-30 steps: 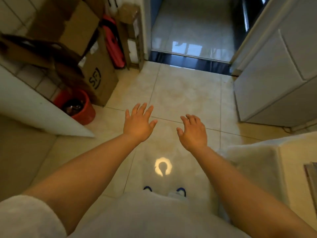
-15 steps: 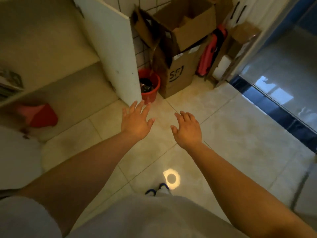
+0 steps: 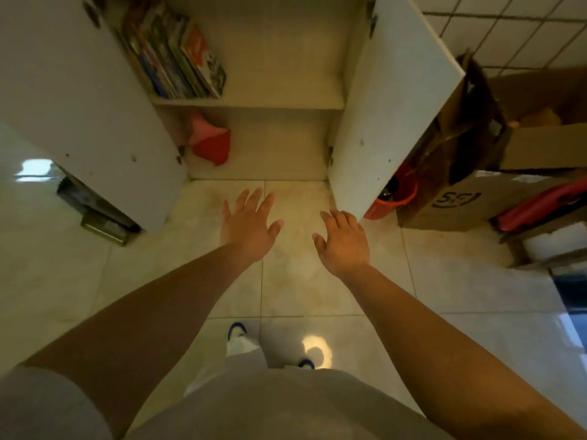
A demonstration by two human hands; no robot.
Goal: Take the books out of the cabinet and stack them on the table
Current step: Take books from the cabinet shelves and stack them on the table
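Note:
A white cabinet stands straight ahead with both doors swung wide. Several colourful books lean together at the left end of its upper shelf. My left hand and my right hand are stretched out side by side over the tiled floor, just in front of the cabinet's base. Both are empty, fingers spread, well below the books. No table is in view.
A red and pink object lies on the cabinet's bottom shelf. The right door hides part of an orange bucket; cardboard boxes crowd the right. A dark box lies under the left door.
The view has swung left from the doorway until the open cabinet sits straight ahead. Both hands stay outstretched and empty throughout.

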